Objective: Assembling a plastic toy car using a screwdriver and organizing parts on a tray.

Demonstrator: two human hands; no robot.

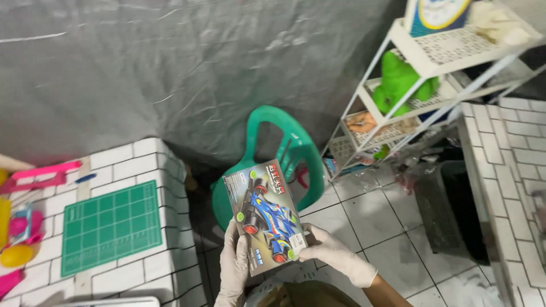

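Two hands: I had both gloved on one box, above the tiled floor.
Chair [296,153]: green plastic, just behind the box.
Cutting mat [111,224]: green, on the tiled counter [142,156].
Toy car box [266,215]: upright, tilted.
Left hand [233,267]: gripped its lower left edge.
Right hand [335,253]: gripped its lower right corner.

The toy box [266,216] hides most of the left hand's [233,267] fingers and part of the green chair [290,153]. The pink and yellow toys [20,227] run off the left edge; the shelf rack's [449,51] top is cropped.
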